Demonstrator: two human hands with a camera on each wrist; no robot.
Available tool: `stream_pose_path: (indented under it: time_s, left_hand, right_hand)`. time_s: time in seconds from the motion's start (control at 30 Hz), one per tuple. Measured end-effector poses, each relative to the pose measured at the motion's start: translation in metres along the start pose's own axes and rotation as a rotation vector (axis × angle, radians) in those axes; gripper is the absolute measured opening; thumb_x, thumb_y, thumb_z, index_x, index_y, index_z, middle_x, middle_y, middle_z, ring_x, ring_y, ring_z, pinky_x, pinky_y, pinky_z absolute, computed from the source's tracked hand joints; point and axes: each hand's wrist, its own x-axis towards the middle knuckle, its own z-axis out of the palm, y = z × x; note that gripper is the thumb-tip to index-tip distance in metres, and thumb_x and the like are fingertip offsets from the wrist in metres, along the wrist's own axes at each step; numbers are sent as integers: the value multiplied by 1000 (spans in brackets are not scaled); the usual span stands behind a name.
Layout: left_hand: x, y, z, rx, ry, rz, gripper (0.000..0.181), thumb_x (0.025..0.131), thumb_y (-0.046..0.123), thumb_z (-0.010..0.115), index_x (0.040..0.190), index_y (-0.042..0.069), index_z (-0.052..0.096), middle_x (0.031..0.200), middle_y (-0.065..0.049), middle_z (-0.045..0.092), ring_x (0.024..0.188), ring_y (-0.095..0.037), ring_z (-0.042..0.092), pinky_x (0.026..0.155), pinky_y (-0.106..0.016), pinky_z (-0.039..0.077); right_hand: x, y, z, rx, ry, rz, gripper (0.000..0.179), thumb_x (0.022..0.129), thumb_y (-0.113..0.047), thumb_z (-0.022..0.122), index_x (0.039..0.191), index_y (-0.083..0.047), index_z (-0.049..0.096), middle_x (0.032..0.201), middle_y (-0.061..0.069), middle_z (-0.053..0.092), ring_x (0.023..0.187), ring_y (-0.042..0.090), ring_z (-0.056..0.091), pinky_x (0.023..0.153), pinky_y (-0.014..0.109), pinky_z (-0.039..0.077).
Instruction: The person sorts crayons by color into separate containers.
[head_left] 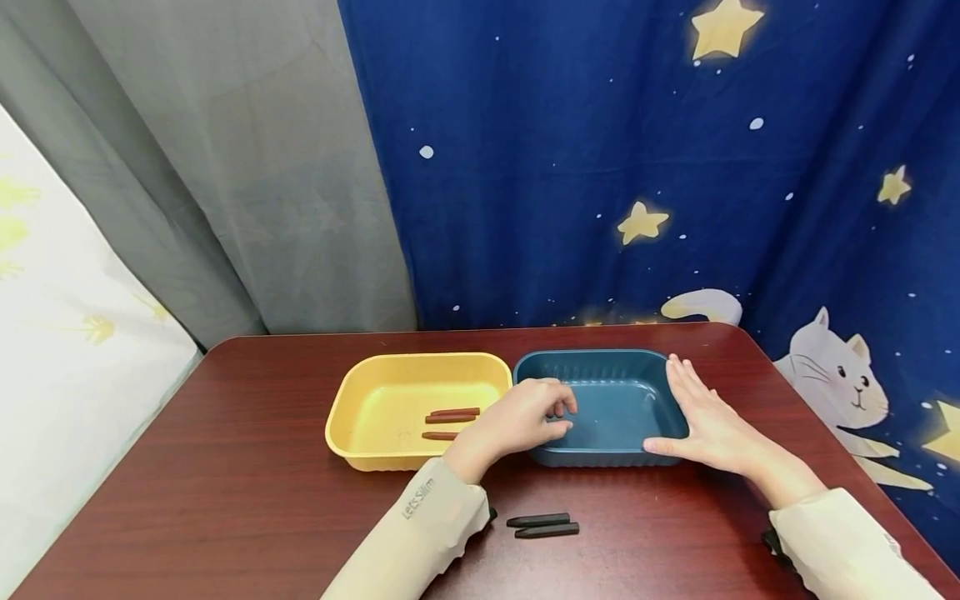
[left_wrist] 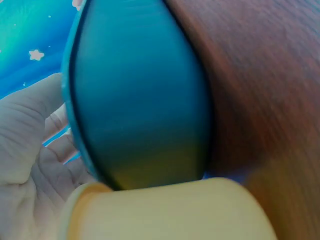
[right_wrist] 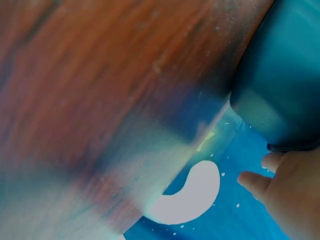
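Note:
A dark blue plastic basket [head_left: 615,417] stands on the table beside a yellow basket [head_left: 360,408]. My left hand [head_left: 528,417] hovers over the blue basket's left end, fingers loosely bent, with nothing visible between thumb and fingers. In the left wrist view that hand [left_wrist: 45,145] shows by the blue rim [left_wrist: 71,110]. At the other end, my right hand [head_left: 708,425] lies along the right rim, fingers straight and thumb spread toward the front edge. Three brown crayons [head_left: 450,418] lie in the yellow basket, partly behind my left wrist.
Two black crayons [head_left: 543,532] lie side by side on the dark red wooden table [head_left: 247,467], in front of the blue basket. Behind the table's far edge hang a grey curtain [head_left: 225,125] and a blue star-patterned curtain [head_left: 562,167].

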Motion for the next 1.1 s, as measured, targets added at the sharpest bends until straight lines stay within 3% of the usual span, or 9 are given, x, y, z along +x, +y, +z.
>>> stream_pose_path:
  time_s: [0.47,0.7,0.97,1.1]
  left_hand:
    - [-25,10,-15,33,19,103,12,94,20,69,103,13,70,98,-2,68,89,-12,62,81,-18,51]
    - [-40,15,-20,51,9,121,12,95,22,68,102,13,72,99,1,68,90,-9,64,80,-15,51]
    - [-53,19,-18,137,-22,143,6,93,21,68,95,17,71,88,7,62,76,-3,50,69,-13,41]
    - [-58,19,-16,134,-53,140,8,93,21,68,96,16,72,85,8,62,74,-1,49,68,-12,40]
  right_hand:
    - [-1,2,0,14,-8,14,121,81,-55,73,158,2,-1,166,24,-3,152,46,-4,108,80,10]
    - [1,3,1,7,-10,13,122,81,-56,73,158,2,-1,166,24,-3,152,46,-4,108,80,11]
    - [2,2,0,7,-13,16,122,81,-56,73,158,3,-1,166,24,-4,152,46,-4,108,80,10]
    - [1,2,0,5,-13,18,122,81,-56,73,158,2,-1,166,24,-3,152,46,-4,109,79,10]
